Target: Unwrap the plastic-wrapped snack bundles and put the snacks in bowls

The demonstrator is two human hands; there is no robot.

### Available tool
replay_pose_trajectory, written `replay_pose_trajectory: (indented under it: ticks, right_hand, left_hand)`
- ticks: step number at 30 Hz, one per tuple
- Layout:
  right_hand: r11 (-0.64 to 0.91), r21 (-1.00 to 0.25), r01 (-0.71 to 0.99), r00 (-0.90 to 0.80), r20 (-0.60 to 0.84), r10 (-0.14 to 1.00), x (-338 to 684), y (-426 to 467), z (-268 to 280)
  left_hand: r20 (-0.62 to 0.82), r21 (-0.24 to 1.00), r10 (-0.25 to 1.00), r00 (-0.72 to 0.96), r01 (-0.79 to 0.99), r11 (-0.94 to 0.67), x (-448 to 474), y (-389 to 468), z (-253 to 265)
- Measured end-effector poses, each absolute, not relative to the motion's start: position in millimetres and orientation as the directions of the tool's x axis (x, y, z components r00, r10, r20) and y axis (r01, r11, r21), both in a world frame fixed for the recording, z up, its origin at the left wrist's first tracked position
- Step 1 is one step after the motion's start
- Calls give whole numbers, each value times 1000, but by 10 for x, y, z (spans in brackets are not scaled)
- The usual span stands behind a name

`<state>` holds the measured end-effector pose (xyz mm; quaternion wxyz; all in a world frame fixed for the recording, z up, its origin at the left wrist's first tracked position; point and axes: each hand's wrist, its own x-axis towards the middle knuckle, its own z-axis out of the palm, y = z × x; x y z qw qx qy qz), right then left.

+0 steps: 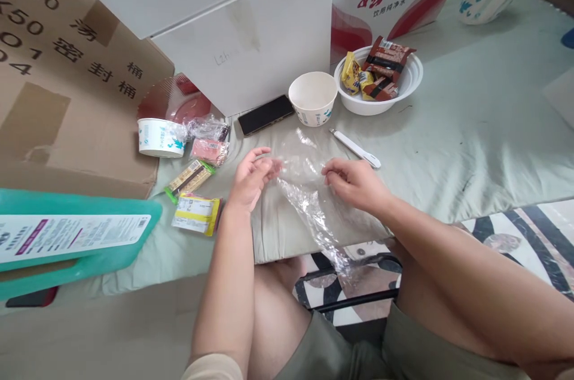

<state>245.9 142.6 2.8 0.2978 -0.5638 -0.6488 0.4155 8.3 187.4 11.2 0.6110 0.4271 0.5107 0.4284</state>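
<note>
A thin sheet of clear plastic film (309, 203) stretches between my hands, its crinkled lower end hanging past the edge of the cloth-covered surface. My left hand (251, 179) pinches the film's left side between thumb and fingers. On the opposite side, my right hand (356, 182) is closed on the film with bent fingers. Just beyond my right hand lies a white utility knife (356, 148). A white paper bowl (313, 99) with blue print stands upright past the film, beside a dark phone (265, 115).
Wrapped snacks (197, 213) and a paper cup (160, 137) lie at the left, near a cardboard box (89, 111) and a green jug (76, 242). A white bowl (417, 78) of packets stands behind. White boxes (251, 45) border the back.
</note>
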Motion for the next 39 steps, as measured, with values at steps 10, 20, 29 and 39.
replay_pose_trajectory:
  ticks: [10, 20, 29, 39]
  right_hand:
    - [-63, -995, 81, 47, -59, 997, 2454, 1480, 8]
    - [119, -986, 120, 137, 135, 981, 2532, 1490, -13]
    - [232, -947, 223, 144, 267, 953, 2595, 1435, 67]
    - [-35, -994, -108, 77, -43, 996, 2597, 1507, -43]
  left_hand:
    - [-420, 882, 817, 394, -32, 469, 463, 1739, 64]
    - [-249, 967, 921, 301, 28, 253, 377, 1734, 38]
    - [-138, 990, 919, 370, 67, 121, 347, 1751, -2]
    - [-118, 992, 990, 71, -29, 121, 329, 1844, 25]
